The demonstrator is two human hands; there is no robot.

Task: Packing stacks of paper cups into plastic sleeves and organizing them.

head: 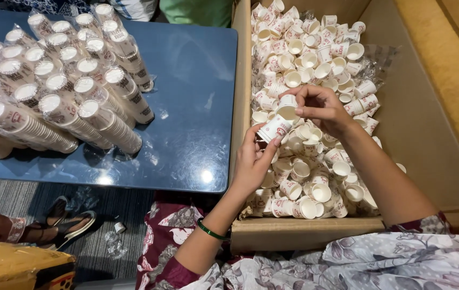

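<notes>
We hold a short stack of cups (275, 128) in our left hand (252, 164), while our right hand (321, 110) pinches another cup (286, 107) onto its top. Left of us, many wrapped sleeves (57, 86) fill the worktop (197, 96); below our hands the box (240, 107) holds heaps of loose cups, so plenty remains.

**Colours before you**

Your paper cups (315, 134) are white with red print, heaped in a plain brown cardboard box (423, 123). At left the counter (197, 107) is glossy dark blue. Your sleeves (380, 258) carry grey and maroon flowers; a green bangle (210, 231) circles your wrist. At lower left, the floor (20, 198) is grey-striped.
</notes>
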